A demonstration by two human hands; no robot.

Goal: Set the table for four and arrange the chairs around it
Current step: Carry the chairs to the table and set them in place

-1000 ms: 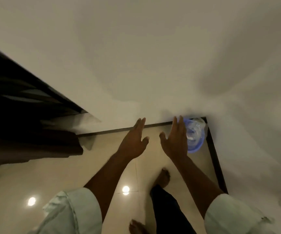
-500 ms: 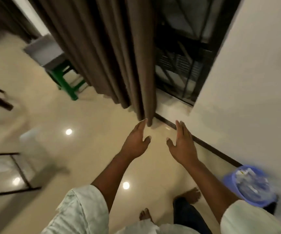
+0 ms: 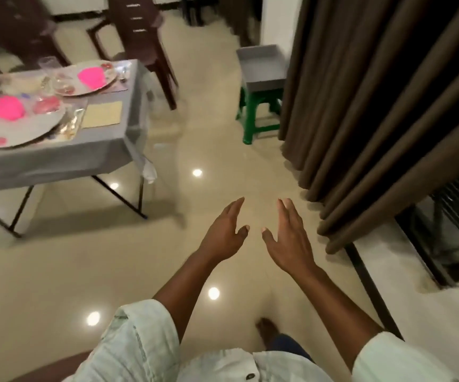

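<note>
Since the earlier frame the view has swung away from the window and blue bin, so that the laid counter point(image 3: 107, 150) has come into sight, well to the left of and beyond both hands. It wears a smooth grey cloth that hangs over its edges, on thin dark crossed legs. On it lie round silvery plates point(image 3: 27, 128), each bearing a bright pink folded napkin point(image 3: 7, 108), with a clear glass point(image 3: 48, 63) behind them and a pale yellow rectangular mat point(image 3: 102, 114) near the corner. Beyond the counter stands a dark brown slatted chair point(image 3: 140, 31).

Left hand point(image 3: 224, 235) is stretched forward over the glossy cream floor tiles point(image 3: 57, 271), its grip wide, fingers straight, holding nothing. Right hand point(image 3: 289, 241) is just beside it, apart, likewise spread and empty. Pale green sleeves point(image 3: 140, 340) are rolled to the elbow.

Ahead of the right hand stands a green plastic stool point(image 3: 258, 111) carrying a shallow grey tray point(image 3: 261, 67). Right of the hands hang heavy brown pleated curtains point(image 3: 374, 106).
</note>
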